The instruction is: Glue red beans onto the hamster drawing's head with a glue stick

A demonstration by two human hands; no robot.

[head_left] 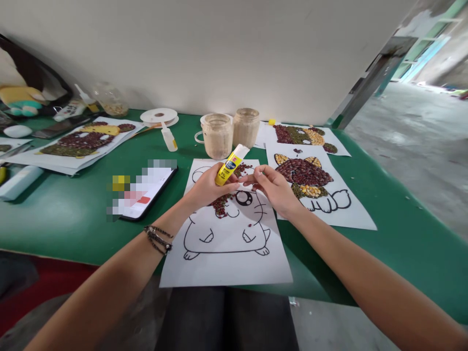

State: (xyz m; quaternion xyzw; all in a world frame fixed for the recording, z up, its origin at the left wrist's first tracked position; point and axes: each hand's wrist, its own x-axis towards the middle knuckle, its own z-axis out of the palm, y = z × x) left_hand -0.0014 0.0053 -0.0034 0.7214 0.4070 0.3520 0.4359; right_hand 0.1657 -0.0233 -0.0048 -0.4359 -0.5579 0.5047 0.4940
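Observation:
My left hand is closed round a yellow glue stick, which tilts up to the right with its white end uppermost. Close by on the right is my right hand, its fingers bent and thumb and fingertips drawn together; anything between them is too small to make out. Both hands are over a white sheet with a hamster outline. Small reddish and green beans cover part of the hamster's head, partly hidden by my left hand. One loose bean lies on its body.
A fox picture in beans lies at right, another bean picture behind it. Two jars and a small glue bottle stand behind. A phone lies left, with more bean pictures beyond. The green table ends at right.

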